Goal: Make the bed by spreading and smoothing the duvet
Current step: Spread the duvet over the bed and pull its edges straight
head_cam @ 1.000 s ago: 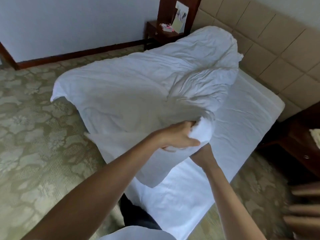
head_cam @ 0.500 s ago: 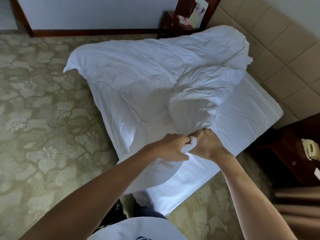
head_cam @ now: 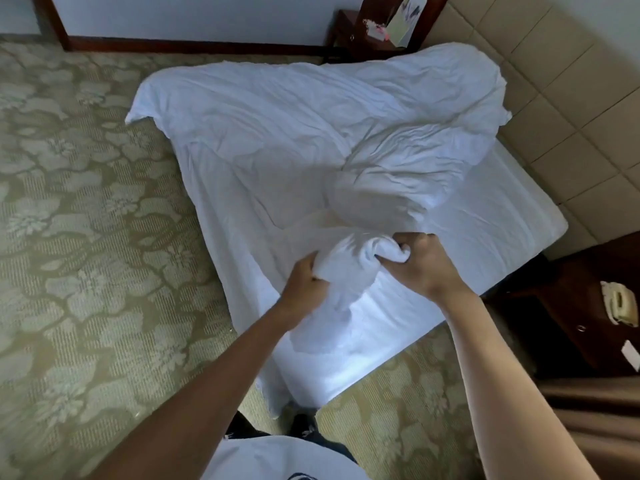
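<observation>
A crumpled white duvet [head_cam: 284, 126] lies bunched over the far and left parts of the bed [head_cam: 512, 216], whose white sheet shows bare at the right. Its left corner hangs past the bed's edge over the carpet. A twisted end of the duvet [head_cam: 353, 261] is gathered at the bed's near corner. My left hand [head_cam: 304, 282] grips that bunch from the left. My right hand [head_cam: 426, 265] grips it from the right, fingers closed into the fabric. Both arms reach forward from the bottom of the view.
Patterned green carpet [head_cam: 86, 254] surrounds the bed on the left and near side. A padded beige headboard wall [head_cam: 568, 98] runs along the right. A dark nightstand with a telephone [head_cam: 620, 306] stands at right; another dark stand [head_cam: 367, 32] is at the far end.
The billowed duvet has dropped and settled onto the bed. My hands have moved slightly apart on the bunched end, and the view has tilted down.
</observation>
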`<state>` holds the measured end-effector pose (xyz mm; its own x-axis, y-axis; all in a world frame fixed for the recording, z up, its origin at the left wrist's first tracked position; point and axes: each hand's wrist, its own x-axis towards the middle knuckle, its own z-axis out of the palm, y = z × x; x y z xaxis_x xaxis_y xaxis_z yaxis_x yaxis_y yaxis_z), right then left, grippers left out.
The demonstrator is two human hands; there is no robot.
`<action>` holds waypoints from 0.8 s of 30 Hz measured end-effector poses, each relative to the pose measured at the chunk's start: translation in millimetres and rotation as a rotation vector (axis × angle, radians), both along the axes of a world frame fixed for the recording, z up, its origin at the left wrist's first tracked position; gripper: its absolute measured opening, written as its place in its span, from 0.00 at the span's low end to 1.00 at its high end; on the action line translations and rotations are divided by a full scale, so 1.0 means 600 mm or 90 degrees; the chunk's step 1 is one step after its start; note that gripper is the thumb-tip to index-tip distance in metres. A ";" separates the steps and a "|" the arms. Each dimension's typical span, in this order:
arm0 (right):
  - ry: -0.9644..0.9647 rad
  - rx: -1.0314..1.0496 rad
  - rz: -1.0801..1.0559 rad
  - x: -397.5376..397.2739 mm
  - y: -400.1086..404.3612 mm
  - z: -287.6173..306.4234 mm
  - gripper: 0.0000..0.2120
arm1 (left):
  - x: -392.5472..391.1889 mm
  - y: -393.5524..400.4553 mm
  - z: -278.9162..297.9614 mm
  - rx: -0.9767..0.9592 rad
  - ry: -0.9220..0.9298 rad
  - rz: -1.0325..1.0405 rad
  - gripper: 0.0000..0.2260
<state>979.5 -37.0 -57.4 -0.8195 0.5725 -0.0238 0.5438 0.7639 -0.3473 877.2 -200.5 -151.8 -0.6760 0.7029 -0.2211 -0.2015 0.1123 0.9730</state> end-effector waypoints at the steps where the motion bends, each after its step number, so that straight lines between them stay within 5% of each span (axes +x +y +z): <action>1: -0.053 -0.023 0.029 0.017 0.013 -0.007 0.19 | -0.004 -0.003 0.016 0.002 0.002 0.021 0.15; 5: -0.194 -0.043 0.129 0.056 0.024 -0.042 0.12 | -0.034 -0.019 0.068 -0.070 0.155 -0.131 0.19; 8: -0.143 -0.072 0.230 0.077 0.022 -0.077 0.31 | 0.016 -0.014 0.092 -0.170 0.272 -0.270 0.12; 10: -0.156 -0.087 0.306 0.095 0.027 -0.107 0.33 | 0.068 -0.011 0.092 -0.175 0.281 -0.254 0.03; 16: -0.187 -0.152 0.316 0.191 0.093 -0.137 0.22 | 0.202 -0.012 0.057 -0.436 0.278 -0.238 0.18; 24: -0.381 -0.202 0.363 0.302 0.121 -0.109 0.17 | 0.357 -0.007 0.046 -0.518 0.162 -0.275 0.21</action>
